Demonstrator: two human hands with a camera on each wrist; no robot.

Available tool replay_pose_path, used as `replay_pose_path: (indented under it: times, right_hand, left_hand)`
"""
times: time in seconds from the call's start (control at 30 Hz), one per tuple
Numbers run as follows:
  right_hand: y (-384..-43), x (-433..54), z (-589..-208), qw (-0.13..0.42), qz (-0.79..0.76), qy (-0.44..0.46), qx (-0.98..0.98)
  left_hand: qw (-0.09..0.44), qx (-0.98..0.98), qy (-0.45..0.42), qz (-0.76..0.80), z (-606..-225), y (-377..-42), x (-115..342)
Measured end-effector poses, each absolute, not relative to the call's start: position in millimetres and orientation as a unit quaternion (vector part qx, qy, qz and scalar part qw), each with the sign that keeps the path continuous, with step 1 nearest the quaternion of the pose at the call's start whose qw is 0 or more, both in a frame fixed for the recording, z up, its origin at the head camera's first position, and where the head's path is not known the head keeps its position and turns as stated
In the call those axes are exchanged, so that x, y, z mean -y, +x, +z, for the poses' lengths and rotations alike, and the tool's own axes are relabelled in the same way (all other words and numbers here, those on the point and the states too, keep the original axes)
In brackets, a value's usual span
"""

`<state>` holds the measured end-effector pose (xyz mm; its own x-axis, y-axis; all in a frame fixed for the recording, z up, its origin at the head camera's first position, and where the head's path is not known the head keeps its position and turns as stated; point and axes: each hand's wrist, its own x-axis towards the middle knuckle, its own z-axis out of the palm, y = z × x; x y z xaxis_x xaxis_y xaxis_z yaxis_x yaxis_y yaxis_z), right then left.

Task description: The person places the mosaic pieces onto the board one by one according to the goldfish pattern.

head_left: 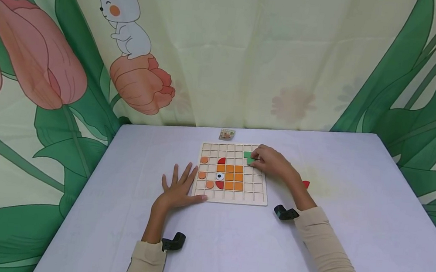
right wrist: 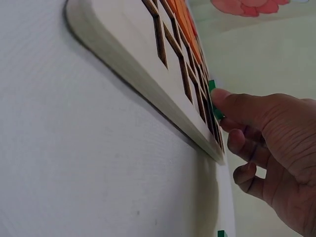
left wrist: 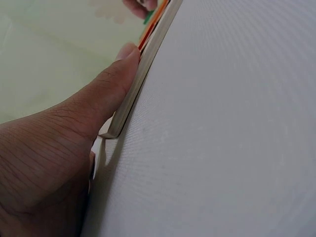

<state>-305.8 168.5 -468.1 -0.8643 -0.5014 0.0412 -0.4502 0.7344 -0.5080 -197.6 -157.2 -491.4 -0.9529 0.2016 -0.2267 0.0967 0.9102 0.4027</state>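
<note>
A pale wooden grid board [head_left: 255,196] lies flat on the table. It bears orange squares [head_left: 229,176], red quarter-rounds [head_left: 221,161], light orange discs [head_left: 210,184] and a black-and-white eye piece [head_left: 219,176]. At its upper right my right hand [head_left: 273,162] pinches a green tile [head_left: 250,161]; the thumb partly covers green in the right wrist view [right wrist: 212,85]. Another green tile [head_left: 247,154] is just beside it on the board. My left hand [head_left: 178,191] is spread at the board's lower left, its thumb [left wrist: 111,86] resting along the edge.
A small patterned packet or card [head_left: 227,134] lies behind the board. Right of the board, a red piece [head_left: 305,184] is partly hidden by the right forearm. A printed curtain [head_left: 224,66] hangs behind the white-covered table [head_left: 223,246].
</note>
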Motion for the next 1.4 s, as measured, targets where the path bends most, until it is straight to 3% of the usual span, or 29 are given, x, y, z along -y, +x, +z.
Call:
replay_pose_path:
  times: [0.9, 1.4]
  right_hand:
    - [-301.3, -157.9, -468.0, 0.061, -0.257, -0.241, -0.934]
    - [-300.8, -175.2, -470.0, 0.024, -0.268, -0.249, -0.931]
  left_hand:
    - [0.129, -0.966, 0.08, 0.209, -489.7, -195.4, 155.6]
    - [0.123, -0.969, 0.079, 0.2, -489.9, -195.8, 156.4]
